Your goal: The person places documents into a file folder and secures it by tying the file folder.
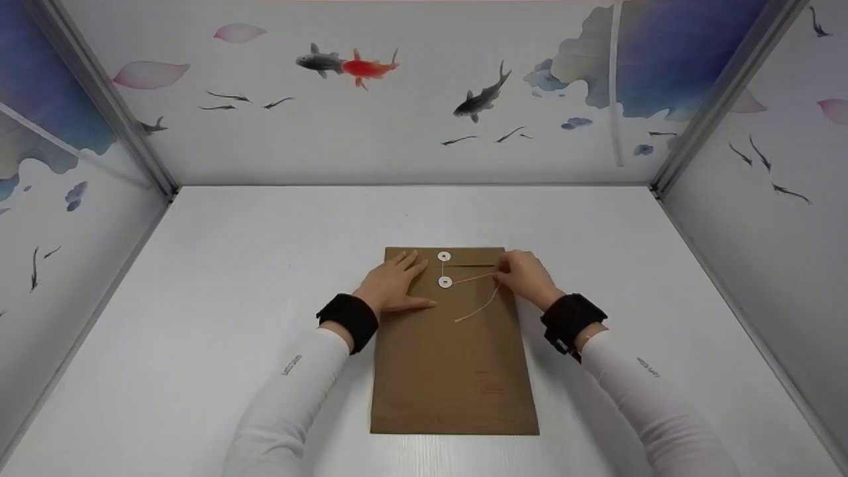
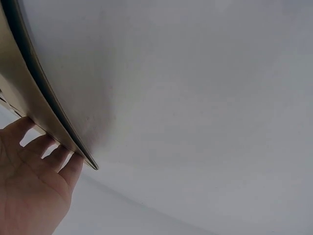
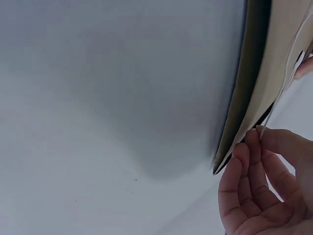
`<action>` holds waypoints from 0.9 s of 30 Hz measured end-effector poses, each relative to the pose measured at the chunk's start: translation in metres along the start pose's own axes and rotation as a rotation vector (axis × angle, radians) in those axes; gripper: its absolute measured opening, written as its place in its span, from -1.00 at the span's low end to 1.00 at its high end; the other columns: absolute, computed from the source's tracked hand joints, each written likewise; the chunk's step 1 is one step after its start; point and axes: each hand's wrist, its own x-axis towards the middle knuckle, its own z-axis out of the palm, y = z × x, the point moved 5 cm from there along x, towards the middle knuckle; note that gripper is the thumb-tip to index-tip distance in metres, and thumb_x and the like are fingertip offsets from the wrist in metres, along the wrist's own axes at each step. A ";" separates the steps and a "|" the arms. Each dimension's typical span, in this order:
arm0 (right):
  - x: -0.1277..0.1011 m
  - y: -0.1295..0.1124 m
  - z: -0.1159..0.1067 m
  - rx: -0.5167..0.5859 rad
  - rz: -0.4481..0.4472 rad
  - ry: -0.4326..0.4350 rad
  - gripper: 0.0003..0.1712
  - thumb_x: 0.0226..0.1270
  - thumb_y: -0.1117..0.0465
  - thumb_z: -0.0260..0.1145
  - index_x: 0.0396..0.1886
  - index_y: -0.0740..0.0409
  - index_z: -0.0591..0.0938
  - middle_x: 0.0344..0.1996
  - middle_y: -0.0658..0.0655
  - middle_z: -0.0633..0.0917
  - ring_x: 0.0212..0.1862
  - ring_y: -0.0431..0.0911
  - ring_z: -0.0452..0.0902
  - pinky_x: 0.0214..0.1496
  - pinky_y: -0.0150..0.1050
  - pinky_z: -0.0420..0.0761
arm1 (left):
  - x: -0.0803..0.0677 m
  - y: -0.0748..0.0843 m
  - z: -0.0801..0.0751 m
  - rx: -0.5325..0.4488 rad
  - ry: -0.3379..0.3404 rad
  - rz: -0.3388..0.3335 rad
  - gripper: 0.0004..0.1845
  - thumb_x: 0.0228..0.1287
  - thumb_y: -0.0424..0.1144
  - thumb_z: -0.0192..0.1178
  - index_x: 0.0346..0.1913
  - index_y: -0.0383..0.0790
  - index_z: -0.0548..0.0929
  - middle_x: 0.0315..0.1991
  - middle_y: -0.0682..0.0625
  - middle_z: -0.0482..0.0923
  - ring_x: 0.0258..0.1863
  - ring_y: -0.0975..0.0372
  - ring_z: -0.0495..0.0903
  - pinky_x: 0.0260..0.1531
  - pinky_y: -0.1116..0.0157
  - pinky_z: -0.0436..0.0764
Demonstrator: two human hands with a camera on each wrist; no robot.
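Observation:
A brown paper document envelope (image 1: 450,371) lies flat on the white table, its flap end away from me. Two white round buttons (image 1: 445,282) sit on it, one on the flap and one just below, with a thin string (image 1: 474,277) running between them. My left hand (image 1: 396,283) rests spread on the envelope's upper left, fingers straight. At the upper right edge my right hand (image 1: 527,275) pinches the string between thumb and fingertips. From that pinch the string's loose end hangs down across the envelope. In the right wrist view, the string (image 3: 281,90) stretches up from the thumb.
The white table (image 1: 232,278) spreads out around the envelope. Behind it stands a white panel (image 1: 411,146) printed with fish and petals, and similar panels close off both sides. Each wrist wears a black band (image 1: 349,322).

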 end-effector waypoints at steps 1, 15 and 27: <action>0.003 0.001 -0.001 -0.004 0.005 0.003 -0.87 0.39 0.37 0.33 -0.24 0.40 0.72 -0.27 0.34 0.78 -0.25 0.07 0.69 -0.16 -0.08 0.66 | 0.000 0.000 0.000 -0.003 0.003 0.002 -0.02 0.34 0.41 0.13 0.64 -0.04 0.12 0.69 -0.11 -0.04 0.69 -0.01 -0.02 0.61 -0.01 0.18; 0.039 0.008 0.000 0.000 0.035 0.019 -0.77 0.43 0.33 0.31 -0.10 0.45 0.71 -0.13 0.40 0.77 -0.09 0.19 0.72 0.02 0.03 0.69 | -0.002 0.001 -0.002 -0.010 0.022 0.020 -0.02 0.33 0.38 0.16 0.63 -0.08 0.16 0.68 -0.14 0.01 0.68 -0.05 0.02 0.60 -0.02 0.20; 0.060 -0.003 0.011 0.028 0.089 0.077 -0.79 0.43 0.36 0.23 -0.13 0.43 0.70 -0.13 0.39 0.76 -0.05 0.21 0.68 0.08 0.07 0.65 | 0.000 0.001 0.000 -0.017 0.024 0.012 -0.03 0.32 0.37 0.17 0.62 -0.08 0.18 0.67 -0.14 0.04 0.68 -0.02 0.01 0.60 -0.01 0.20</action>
